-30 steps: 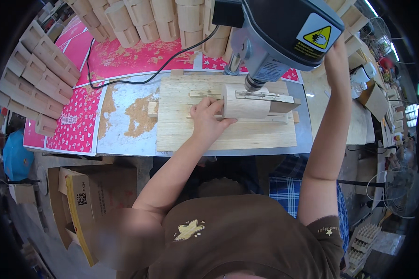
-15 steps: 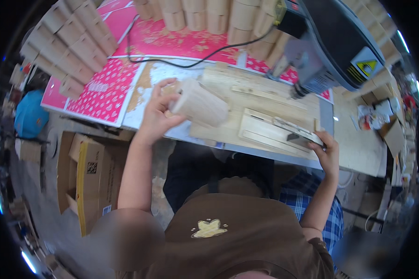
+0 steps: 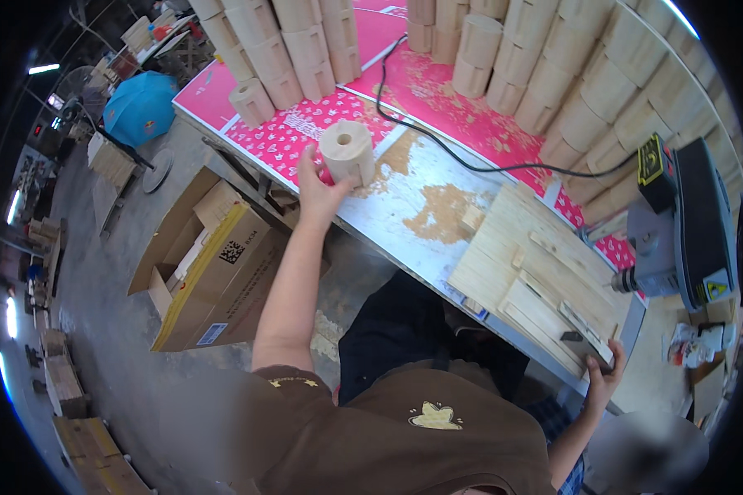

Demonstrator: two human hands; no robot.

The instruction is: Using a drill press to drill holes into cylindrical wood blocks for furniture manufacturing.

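A pale wooden cylinder (image 3: 347, 154) with a round hole in its top stands upright near the table's front edge, by the border of the pink patterned sheet. My left hand (image 3: 320, 190) curls round its near left side, thumb in front. Far to the right, my right hand (image 3: 606, 375) grips the end of a narrow metal-edged bar (image 3: 584, 330) with a small black block on it. That bar lies along a wooden jig (image 3: 545, 318) on a plywood board (image 3: 487, 264). Beyond the jig hangs a drill press (image 3: 669, 247), its chuck (image 3: 623, 281) over the board.
Stacked wooden cylinders (image 3: 524, 70) line the table's back, with more stacks (image 3: 264, 45) at far left. A black cable (image 3: 470, 167) crosses the pink sheet to the drill press. Sawdust (image 3: 442, 213) covers part of the table. On the floor stands an open cardboard box (image 3: 223, 264).
My left hand has carried the cylinder from beside the plywood board leftward, and it is now upright on the table. My right hand remains on the bar. The view has turned left.
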